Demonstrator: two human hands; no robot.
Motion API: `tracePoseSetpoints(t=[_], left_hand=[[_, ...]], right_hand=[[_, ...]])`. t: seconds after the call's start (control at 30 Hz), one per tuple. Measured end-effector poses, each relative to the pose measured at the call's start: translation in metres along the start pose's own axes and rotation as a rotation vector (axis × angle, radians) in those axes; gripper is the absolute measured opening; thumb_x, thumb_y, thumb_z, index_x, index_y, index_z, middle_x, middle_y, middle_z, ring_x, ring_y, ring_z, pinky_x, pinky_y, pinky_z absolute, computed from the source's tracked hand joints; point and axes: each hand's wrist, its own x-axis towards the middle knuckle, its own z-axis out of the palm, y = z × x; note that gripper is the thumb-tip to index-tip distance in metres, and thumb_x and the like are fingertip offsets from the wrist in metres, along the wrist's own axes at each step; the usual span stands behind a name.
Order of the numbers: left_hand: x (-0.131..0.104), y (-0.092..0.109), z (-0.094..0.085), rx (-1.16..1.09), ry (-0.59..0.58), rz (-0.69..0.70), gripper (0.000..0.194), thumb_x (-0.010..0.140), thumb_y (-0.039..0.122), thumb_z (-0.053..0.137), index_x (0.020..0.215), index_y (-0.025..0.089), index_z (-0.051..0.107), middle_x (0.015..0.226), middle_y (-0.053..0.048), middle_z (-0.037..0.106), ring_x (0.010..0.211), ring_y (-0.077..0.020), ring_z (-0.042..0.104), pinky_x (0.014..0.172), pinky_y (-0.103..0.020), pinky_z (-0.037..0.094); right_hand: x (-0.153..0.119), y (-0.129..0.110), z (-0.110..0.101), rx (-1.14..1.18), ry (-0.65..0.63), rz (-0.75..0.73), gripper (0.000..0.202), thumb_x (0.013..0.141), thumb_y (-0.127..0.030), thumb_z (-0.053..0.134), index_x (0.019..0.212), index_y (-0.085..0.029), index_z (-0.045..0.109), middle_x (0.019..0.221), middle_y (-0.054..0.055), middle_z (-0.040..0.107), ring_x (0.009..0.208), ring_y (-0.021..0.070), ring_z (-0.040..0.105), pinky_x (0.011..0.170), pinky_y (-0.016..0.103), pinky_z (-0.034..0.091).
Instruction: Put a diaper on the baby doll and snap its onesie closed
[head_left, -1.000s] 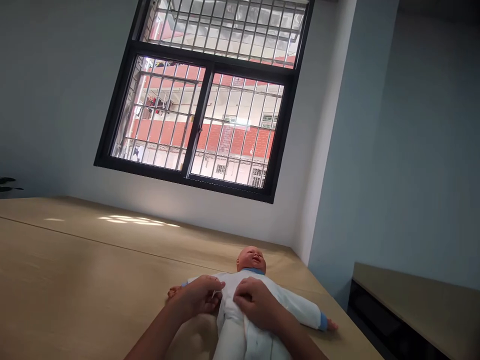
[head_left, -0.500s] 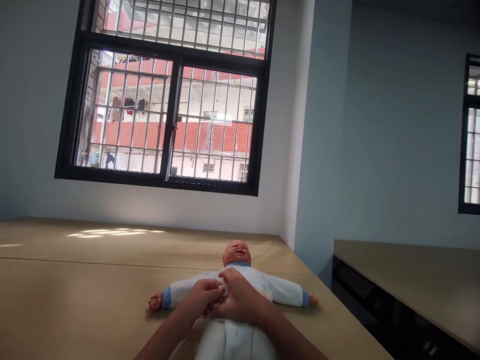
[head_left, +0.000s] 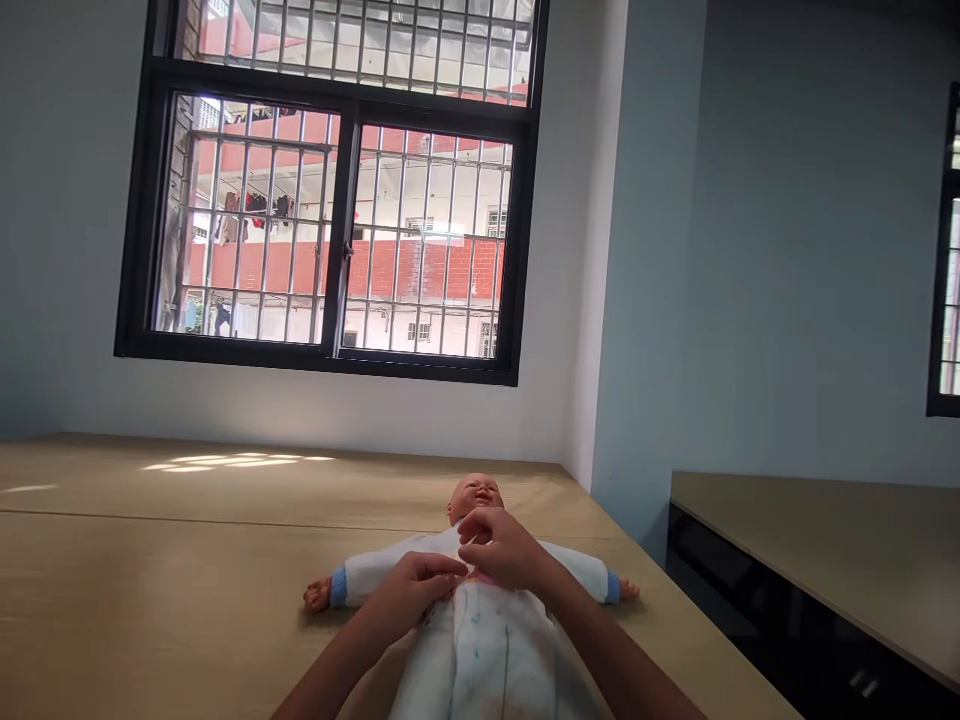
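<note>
A baby doll (head_left: 478,494) lies on its back, arms spread, wearing a white romper (head_left: 487,650) with blue cuffs. My left hand (head_left: 424,585) is closed at the chest, its thumb and fingers pinching the romper's front. Over the upper chest, just below the doll's chin, my right hand (head_left: 502,548) has its fingers curled onto the romper near the collar. The exact spot where the fingertips grip is partly hidden by the hands. The doll's lower body runs toward me between my forearms.
The doll lies on a wooden tabletop (head_left: 187,600) with a seam across it and a sunlit patch at the back. A gap separates it from a second table (head_left: 825,550) on the right. Behind stands a wall with a barred window (head_left: 337,240).
My right hand has moved up the chest toward the doll's chin, away from my left hand. My left hand stays at the chest. More of the romper's front shows below the hands.
</note>
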Motion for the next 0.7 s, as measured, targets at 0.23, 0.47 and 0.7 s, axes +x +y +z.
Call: tracePoseSetpoints(t=[0.23, 0.47, 0.7], left_hand=[[0.000, -0.006, 0.002, 0.172, 0.048, 0.083, 0.042, 0.078, 0.042, 0.056, 0.101, 0.011, 0.073, 0.056, 0.006, 0.034, 0.056, -0.0101, 0.029, 0.053, -0.024, 0.020], [-0.009, 0.008, 0.008, 0.410, 0.107, 0.183, 0.031, 0.081, 0.031, 0.051, 0.090, 0.019, 0.078, 0.066, -0.002, 0.057, 0.062, -0.0155, 0.047, 0.060, -0.028, 0.032], [-0.016, 0.018, 0.009, 0.410, 0.149, 0.350, 0.027, 0.083, 0.022, 0.051, 0.092, 0.023, 0.076, 0.093, -0.004, 0.068, 0.087, -0.0192, 0.061, 0.078, -0.029, 0.046]], right_hand=[[-0.001, 0.005, 0.003, -0.295, 0.009, 0.101, 0.002, 0.059, -0.016, 0.063, 0.061, -0.016, 0.064, 0.058, -0.002, 0.061, 0.059, 0.0113, 0.053, 0.048, 0.022, 0.029], [-0.005, 0.004, 0.009, -0.434, 0.014, 0.095, 0.009, 0.054, -0.008, 0.060, 0.053, -0.017, 0.058, 0.057, 0.001, 0.062, 0.057, 0.0127, 0.052, 0.049, 0.025, 0.030], [0.001, -0.003, -0.030, -0.042, -0.015, 0.055, 0.001, 0.063, -0.017, 0.063, 0.064, -0.016, 0.063, 0.053, -0.003, 0.056, 0.052, 0.0103, 0.051, 0.047, 0.021, 0.037]])
